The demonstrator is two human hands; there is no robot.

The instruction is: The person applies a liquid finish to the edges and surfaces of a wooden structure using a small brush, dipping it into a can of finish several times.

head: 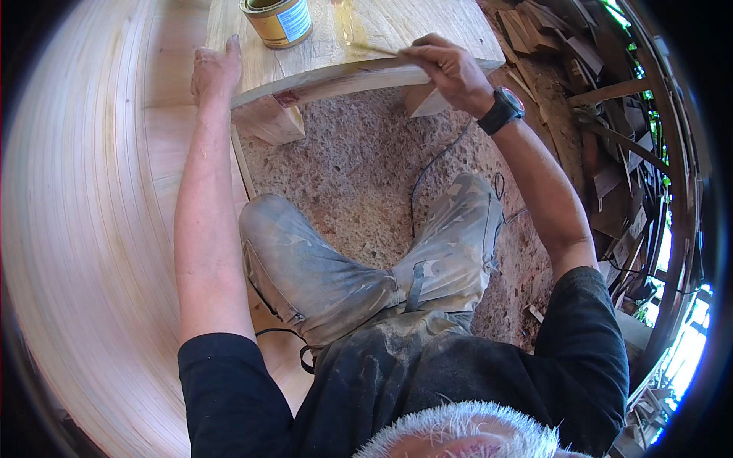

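My right hand (452, 66) pinches a thin stick (375, 50) at the near edge of a thick wooden slab (378, 26). The stick is slightly blurred, and its far end lies at a glossy yellowish streak (345, 23) on the slab. A tin can (277, 24), yellow with a white and blue label, stands on the slab, its top partly cut off by the frame. At the slab's left edge is my left hand (216, 71), thumb pointing up and fingers curled; whether they grip the edge is hidden.
Wooden blocks (275, 123) sit beneath the slab. A broad striped wooden surface (86, 229) fills the left side. A dark cable (424, 169) crosses the rough, dusty ground (355, 172) by my knees. Wood offcuts (618, 172) are piled at the right.
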